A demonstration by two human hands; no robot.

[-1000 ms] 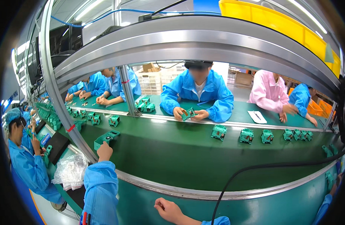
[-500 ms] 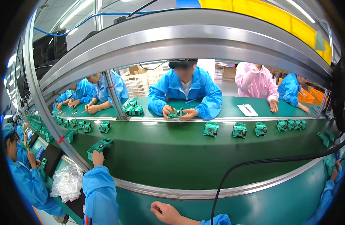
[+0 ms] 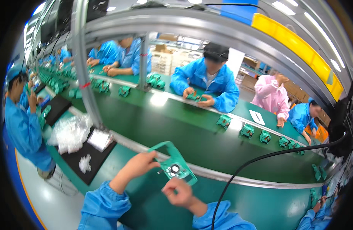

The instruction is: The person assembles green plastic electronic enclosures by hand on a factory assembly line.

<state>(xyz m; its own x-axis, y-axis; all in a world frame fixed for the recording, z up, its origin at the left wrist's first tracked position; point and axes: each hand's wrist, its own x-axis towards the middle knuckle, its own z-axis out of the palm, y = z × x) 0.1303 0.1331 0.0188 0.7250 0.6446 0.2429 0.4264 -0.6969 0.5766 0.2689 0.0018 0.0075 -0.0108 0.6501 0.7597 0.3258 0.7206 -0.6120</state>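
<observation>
Over the near edge of the conveyor belt, my left hand [image 3: 141, 165] pinches a green plastic housing [image 3: 179, 158] by its left side. The housing is tilted, with its inner side toward me. Inside it sits a round part [image 3: 175, 168], white in the middle with a dark ring. Close against the housing's lower edge is my right hand [image 3: 179, 193], its fingers curled together. Whether those fingers grip the edge or hold something small is hidden.
A black mat [image 3: 92, 168] at left carries clear plastic bags [image 3: 69, 132] and a small heap of translucent pieces [image 3: 84, 163]. Green assembled units [image 3: 247, 130] line the belt [image 3: 142, 115]. A black cable [image 3: 257, 163] arcs across the right. Co-workers sit opposite and at both sides.
My left hand has lifted the green housing off the belt and brought it toward me. My right hand has come up beside it. The view has turned to the left.
</observation>
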